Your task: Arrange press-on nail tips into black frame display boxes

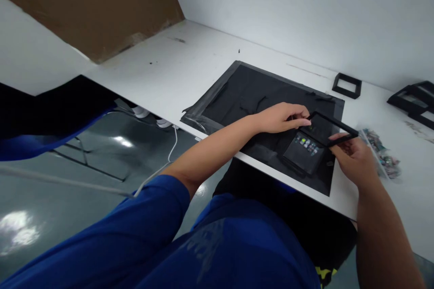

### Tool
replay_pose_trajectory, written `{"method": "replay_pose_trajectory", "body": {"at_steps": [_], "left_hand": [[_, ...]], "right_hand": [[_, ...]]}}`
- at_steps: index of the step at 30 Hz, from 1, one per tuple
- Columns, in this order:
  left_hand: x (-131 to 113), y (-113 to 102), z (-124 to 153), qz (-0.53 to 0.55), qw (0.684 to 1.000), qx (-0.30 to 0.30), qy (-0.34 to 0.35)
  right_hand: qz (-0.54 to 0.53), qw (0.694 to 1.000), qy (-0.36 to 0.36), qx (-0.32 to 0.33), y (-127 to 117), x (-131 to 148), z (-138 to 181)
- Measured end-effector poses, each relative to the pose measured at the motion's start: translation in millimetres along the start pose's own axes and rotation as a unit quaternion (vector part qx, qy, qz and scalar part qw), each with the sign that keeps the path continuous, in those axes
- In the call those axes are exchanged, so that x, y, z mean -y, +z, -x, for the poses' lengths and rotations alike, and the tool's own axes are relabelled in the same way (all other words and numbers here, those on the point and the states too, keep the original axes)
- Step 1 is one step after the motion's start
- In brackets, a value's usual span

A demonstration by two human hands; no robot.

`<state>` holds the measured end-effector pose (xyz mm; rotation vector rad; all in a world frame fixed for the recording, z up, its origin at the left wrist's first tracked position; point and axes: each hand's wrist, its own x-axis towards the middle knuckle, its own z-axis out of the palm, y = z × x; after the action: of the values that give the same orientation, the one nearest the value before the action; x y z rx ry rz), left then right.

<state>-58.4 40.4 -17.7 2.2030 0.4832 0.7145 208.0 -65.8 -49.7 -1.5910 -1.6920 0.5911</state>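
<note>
A black rectangular frame (334,123) is held tilted above the mat, one end in each hand. My left hand (285,117) pinches its left end between thumb and fingers. At the right end, my right hand (354,158) is closed on the frame, with some fingers hidden beneath it. Just below and in front lies a dark flat panel (300,156) with several small bright coloured pieces (307,143) in a row; whether it is joined to the frame I cannot tell. Under all of this is a black mat (233,95) taped at its edges.
A clear bag (384,156) of small colourful items lies right of my right hand. One black frame (347,85) rests near the wall, with several more black frames (415,101) farther right. A white cable (172,144) hangs off the white table's (162,63) front edge.
</note>
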Motion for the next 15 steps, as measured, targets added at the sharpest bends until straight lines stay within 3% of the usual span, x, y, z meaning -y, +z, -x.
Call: {"method": "replay_pose_trajectory", "body": {"at_steps": [8, 15], "left_hand": [[4, -1, 1, -0.086, 0.995, 0.048, -0.002], [3, -6, 2, -0.196, 0.98, 0.018, -0.02]], "right_hand": [[0.032, 0.999, 0.005, -0.008, 5, 13, 3], [0.086, 0.995, 0.002, -0.047, 2, 19, 3]]}}
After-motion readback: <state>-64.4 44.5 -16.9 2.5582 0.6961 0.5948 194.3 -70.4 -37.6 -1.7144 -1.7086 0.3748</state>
